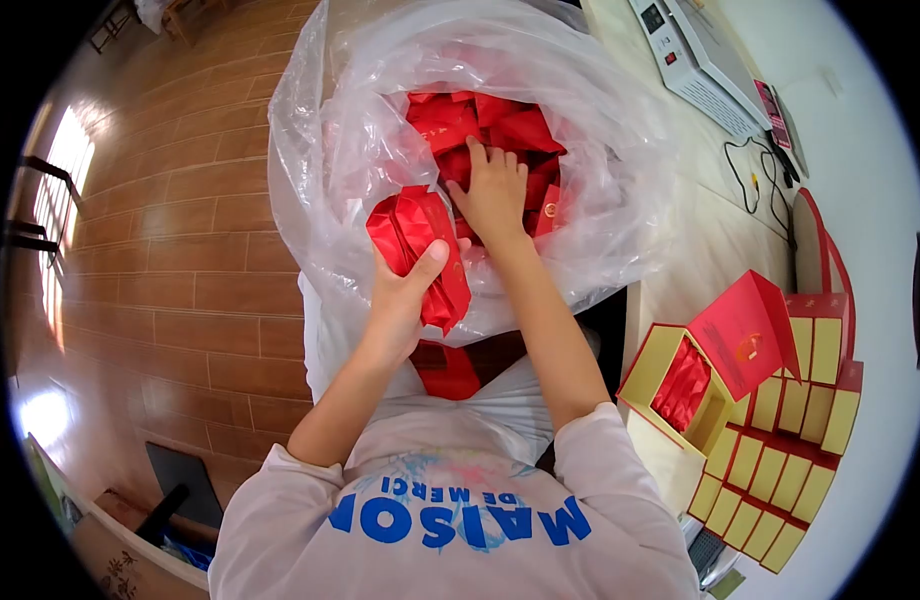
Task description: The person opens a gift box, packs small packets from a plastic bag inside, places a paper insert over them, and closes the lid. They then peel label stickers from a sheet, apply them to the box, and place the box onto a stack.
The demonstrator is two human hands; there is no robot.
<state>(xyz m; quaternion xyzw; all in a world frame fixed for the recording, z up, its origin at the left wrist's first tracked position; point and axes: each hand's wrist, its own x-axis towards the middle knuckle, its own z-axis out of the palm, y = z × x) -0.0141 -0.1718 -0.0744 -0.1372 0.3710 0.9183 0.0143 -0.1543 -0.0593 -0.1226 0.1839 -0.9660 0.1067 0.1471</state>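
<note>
My left hand (pixel 405 290) is closed around a few shiny red foil packets (pixel 417 235), thumb on top, at the near edge of the bag's mouth. Inside a large clear plastic bag (pixel 600 190) lie several more red packets (pixel 520 125). My right hand (pixel 495 195) reaches into the bag opening, fingers apart over these packets, with nothing visibly held. What its fingertips touch is partly hidden. On the table at the right stands an opened red and yellow gift box (pixel 660 335) with red packets in one compartment.
Many closed red and yellow boxes (pixel 780 470) are stacked at the right. A white machine (pixel 695 65) with black cables (pixel 765 185) sits on the pale table (pixel 670 240) at the back right. Wooden floor (pixel 200 270) spreads to the left. A red piece (pixel 448 372) lies near my lap.
</note>
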